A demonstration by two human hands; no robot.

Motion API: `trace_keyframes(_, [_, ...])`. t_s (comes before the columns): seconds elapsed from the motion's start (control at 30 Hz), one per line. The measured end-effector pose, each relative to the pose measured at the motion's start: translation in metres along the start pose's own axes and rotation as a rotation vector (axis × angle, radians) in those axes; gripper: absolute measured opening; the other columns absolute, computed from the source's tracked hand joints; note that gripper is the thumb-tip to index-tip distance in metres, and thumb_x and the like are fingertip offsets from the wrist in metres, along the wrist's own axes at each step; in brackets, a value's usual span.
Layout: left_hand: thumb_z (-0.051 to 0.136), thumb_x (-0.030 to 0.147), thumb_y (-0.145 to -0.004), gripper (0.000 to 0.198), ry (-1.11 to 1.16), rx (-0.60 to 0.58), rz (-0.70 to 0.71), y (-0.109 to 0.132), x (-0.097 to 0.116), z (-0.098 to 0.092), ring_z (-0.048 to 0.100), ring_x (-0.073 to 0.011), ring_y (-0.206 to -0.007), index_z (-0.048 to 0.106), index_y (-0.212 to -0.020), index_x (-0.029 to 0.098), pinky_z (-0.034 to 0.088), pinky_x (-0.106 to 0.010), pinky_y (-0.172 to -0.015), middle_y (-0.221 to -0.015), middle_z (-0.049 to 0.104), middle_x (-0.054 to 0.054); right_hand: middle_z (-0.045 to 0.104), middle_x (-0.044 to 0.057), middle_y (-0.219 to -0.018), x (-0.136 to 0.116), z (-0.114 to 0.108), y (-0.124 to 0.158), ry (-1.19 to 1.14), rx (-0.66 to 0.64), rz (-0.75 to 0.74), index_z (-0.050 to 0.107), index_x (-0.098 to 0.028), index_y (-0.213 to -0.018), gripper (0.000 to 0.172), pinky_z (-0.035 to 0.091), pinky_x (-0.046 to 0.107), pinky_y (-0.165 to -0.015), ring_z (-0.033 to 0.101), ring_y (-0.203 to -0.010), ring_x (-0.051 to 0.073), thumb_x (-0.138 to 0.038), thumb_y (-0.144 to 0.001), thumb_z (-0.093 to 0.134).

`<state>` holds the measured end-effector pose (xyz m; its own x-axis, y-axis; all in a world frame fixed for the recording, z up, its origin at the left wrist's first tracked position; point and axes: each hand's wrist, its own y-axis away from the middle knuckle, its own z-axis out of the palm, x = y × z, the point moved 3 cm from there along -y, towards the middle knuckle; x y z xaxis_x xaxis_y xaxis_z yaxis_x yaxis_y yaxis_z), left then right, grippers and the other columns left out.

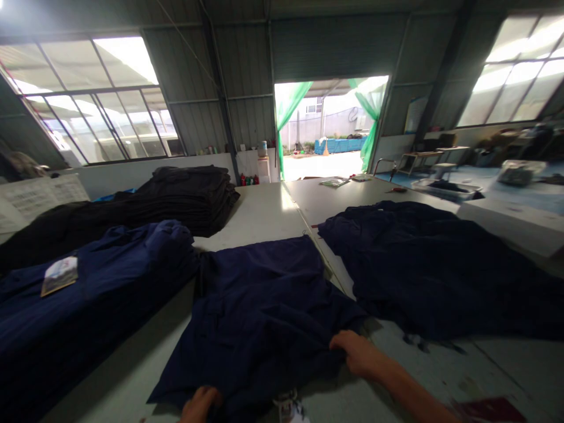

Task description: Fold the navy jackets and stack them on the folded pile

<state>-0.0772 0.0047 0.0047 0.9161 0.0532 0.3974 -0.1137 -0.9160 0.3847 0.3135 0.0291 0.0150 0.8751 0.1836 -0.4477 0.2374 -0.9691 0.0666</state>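
Note:
A dark navy garment (259,311) lies spread and wrinkled on the table in front of me; its exact kind I cannot make out. At its near left edge, my left hand (201,405) is closed on the cloth, partly cut off by the bottom of the view. My right hand (355,352) grips the garment's right side, fingers curled over the fabric. Something small and white with dark print (288,406) shows under the near edge, between the hands.
To the left lie a navy garment stack (110,282) with a printed packet (60,275) on it and a black garment stack (189,200). A navy heap (432,264) covers the right side of the table (259,211). A doorway (326,129) stands beyond.

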Motion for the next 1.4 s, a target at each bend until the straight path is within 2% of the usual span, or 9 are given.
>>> trace_keyframes(0.2, [0.033, 0.012, -0.078, 0.037, 0.079, 0.269, 0.187, -0.02, 0.098, -0.037, 0.059, -0.0126, -0.09, 0.066, -0.09, 0.024, 0.042, -0.023, -0.085, -0.094, 0.067, -0.001, 0.065, 0.004, -0.088, -0.067, -0.014, -0.039, 0.022, 0.131, -0.025, 0.065, -0.022, -0.09, 0.038, 0.039, 0.027, -0.081, 0.056, -0.088, 0.015, -0.01, -0.076, 0.032])
trace_keyframes(0.3, [0.048, 0.015, -0.071, 0.053, -0.202, 0.293, 0.121, -0.039, 0.126, -0.013, 0.035, -0.0268, -0.125, 0.05, -0.122, 0.031, 0.019, -0.052, -0.104, -0.13, 0.049, -0.002, 0.05, 0.004, -0.128, -0.091, 0.011, -0.057, 0.075, 0.145, -0.072, 0.047, -0.033, -0.124, 0.043, 0.026, 0.046, -0.098, 0.038, -0.12, 0.026, -0.026, -0.082, 0.04])
trace_keyframes(0.4, [0.058, 0.031, -0.067, 0.077, -0.337, 0.23, 0.023, -0.052, 0.117, 0.023, -0.004, -0.0406, -0.132, 0.022, -0.132, 0.046, 0.002, -0.073, -0.092, -0.149, 0.012, 0.005, 0.019, -0.003, -0.147, -0.083, 0.047, -0.061, 0.151, 0.124, -0.066, 0.033, -0.047, -0.129, 0.055, 0.003, 0.065, -0.097, 0.004, -0.132, 0.039, -0.044, -0.077, 0.051])
trace_keyframes(0.53, [0.055, 0.041, -0.07, 0.074, -0.327, 0.14, 0.039, -0.061, 0.092, 0.05, -0.016, -0.0408, -0.13, 0.015, -0.131, 0.05, -0.003, -0.074, -0.09, -0.149, 0.003, 0.01, 0.007, -0.006, -0.149, -0.058, 0.078, -0.058, 0.181, 0.077, -0.016, 0.03, -0.051, -0.127, 0.053, -0.005, 0.068, -0.095, -0.006, -0.13, 0.042, -0.052, -0.077, 0.048])
trace_keyframes(0.67, [0.057, 0.045, -0.068, 0.069, -0.264, 0.071, 0.054, -0.068, 0.09, 0.037, -0.008, -0.0428, -0.131, 0.026, -0.129, 0.049, -0.001, -0.075, -0.09, -0.148, 0.016, 0.008, 0.015, -0.003, -0.147, -0.056, 0.076, -0.064, 0.159, 0.001, 0.015, 0.037, -0.05, -0.124, 0.049, -0.005, 0.071, -0.092, -0.001, -0.13, 0.043, -0.058, -0.077, 0.045])
trace_keyframes(0.87, [0.049, 0.039, -0.075, 0.057, -0.306, 0.352, 0.072, -0.093, 0.092, 0.0, 0.004, -0.0332, -0.134, 0.033, -0.13, 0.042, 0.0, -0.066, -0.099, -0.146, 0.024, 0.004, 0.013, -0.002, -0.148, -0.05, 0.048, -0.09, 0.192, 0.13, -0.059, 0.038, -0.042, -0.127, 0.05, 0.001, 0.068, -0.097, -0.001, -0.132, 0.038, -0.059, -0.08, 0.037])
trace_keyframes(1.0, [0.052, 0.055, -0.069, 0.071, -0.26, 0.214, -0.067, -0.112, 0.071, 0.01, -0.007, -0.0455, -0.13, 0.018, -0.132, 0.048, 0.003, -0.076, -0.089, -0.149, 0.007, 0.008, 0.016, -0.003, -0.148, -0.025, 0.055, -0.106, 0.217, 0.078, 0.037, 0.03, -0.048, -0.13, 0.059, 0.0, 0.073, -0.091, 0.001, -0.13, 0.043, -0.065, -0.074, 0.041])
trace_keyframes(1.2, [0.042, 0.064, -0.071, 0.07, -0.268, 0.179, -0.086, -0.118, 0.062, 0.021, -0.008, -0.0467, -0.129, 0.016, -0.133, 0.046, -0.001, -0.075, -0.09, -0.149, 0.005, 0.008, 0.013, -0.006, -0.148, -0.012, 0.071, -0.102, 0.226, 0.085, 0.095, 0.026, -0.05, -0.13, 0.06, -0.001, 0.072, -0.092, -0.002, -0.13, 0.043, -0.065, -0.074, 0.042])
trace_keyframes(1.4, [0.051, 0.032, -0.072, 0.072, -0.227, 0.14, 0.036, -0.084, 0.061, 0.012, -0.009, -0.0369, -0.133, 0.018, -0.134, 0.043, 0.005, -0.069, -0.096, -0.148, 0.006, 0.008, 0.009, -0.005, -0.148, -0.015, 0.055, -0.077, 0.151, -0.011, 0.137, 0.019, -0.048, -0.133, 0.063, -0.002, 0.073, -0.091, -0.006, -0.129, 0.044, -0.057, -0.076, 0.045])
